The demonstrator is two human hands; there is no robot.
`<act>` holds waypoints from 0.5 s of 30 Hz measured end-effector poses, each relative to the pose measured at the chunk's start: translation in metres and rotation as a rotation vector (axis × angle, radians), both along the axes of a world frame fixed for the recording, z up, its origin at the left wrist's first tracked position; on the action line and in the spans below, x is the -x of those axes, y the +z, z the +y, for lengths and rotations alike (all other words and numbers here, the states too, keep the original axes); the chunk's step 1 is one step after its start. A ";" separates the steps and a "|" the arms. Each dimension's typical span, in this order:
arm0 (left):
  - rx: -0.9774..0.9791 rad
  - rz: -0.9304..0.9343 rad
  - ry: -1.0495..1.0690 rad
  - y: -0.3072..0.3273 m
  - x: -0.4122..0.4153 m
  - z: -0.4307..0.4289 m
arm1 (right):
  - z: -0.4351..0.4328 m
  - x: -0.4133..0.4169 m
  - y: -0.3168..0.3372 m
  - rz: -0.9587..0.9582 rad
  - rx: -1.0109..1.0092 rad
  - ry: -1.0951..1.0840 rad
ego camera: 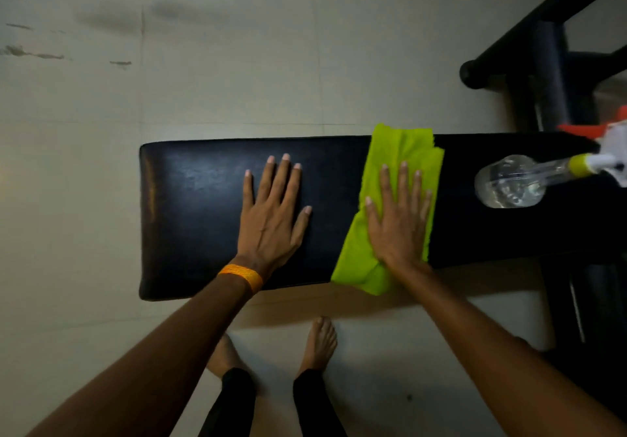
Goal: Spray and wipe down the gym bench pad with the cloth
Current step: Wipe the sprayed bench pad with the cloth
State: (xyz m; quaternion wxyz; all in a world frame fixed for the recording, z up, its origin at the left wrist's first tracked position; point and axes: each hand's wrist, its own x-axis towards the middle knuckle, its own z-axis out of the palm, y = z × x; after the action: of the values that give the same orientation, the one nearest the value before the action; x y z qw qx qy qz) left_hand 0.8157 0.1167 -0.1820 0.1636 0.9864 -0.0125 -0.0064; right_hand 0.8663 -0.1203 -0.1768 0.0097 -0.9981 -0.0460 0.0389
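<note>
Both hands, left hand [271,209] and right hand [398,219], are pressing flat, fingers spread, gripping nothing, so the cloth [390,172] wiping rightward risks nudging the spray bottle [512,182] off the worktop [196,199].

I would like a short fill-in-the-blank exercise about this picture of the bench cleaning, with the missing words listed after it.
1. The right hand presses flat on the ____ cloth.
2. The left hand rests with its palm down directly on the black ____.
3. The spray bottle lies on its ____ on the pad, touched by neither hand.
4. An orange ____ sits on the left wrist.

Missing words: green; bench pad; side; band
</note>
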 end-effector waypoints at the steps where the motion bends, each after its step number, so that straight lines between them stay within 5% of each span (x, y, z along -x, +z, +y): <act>1: 0.005 -0.003 -0.018 0.000 -0.007 -0.011 | -0.001 0.012 0.000 0.011 0.018 0.070; 5: -0.011 -0.007 -0.065 -0.004 -0.022 -0.039 | -0.049 -0.019 0.004 0.097 -0.017 0.350; 10: -0.058 0.030 -0.072 -0.010 -0.035 -0.060 | -0.046 -0.059 -0.003 -0.006 -0.054 -0.126; 15: -0.094 0.023 -0.051 -0.012 -0.035 -0.065 | -0.081 -0.020 0.006 0.089 -0.065 0.384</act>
State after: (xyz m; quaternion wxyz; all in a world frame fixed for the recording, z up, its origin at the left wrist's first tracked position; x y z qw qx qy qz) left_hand 0.8512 0.0522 -0.1936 0.1170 0.9923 -0.0353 -0.0223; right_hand 0.8861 -0.2012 -0.1709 0.0364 -0.9675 -0.2364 0.0825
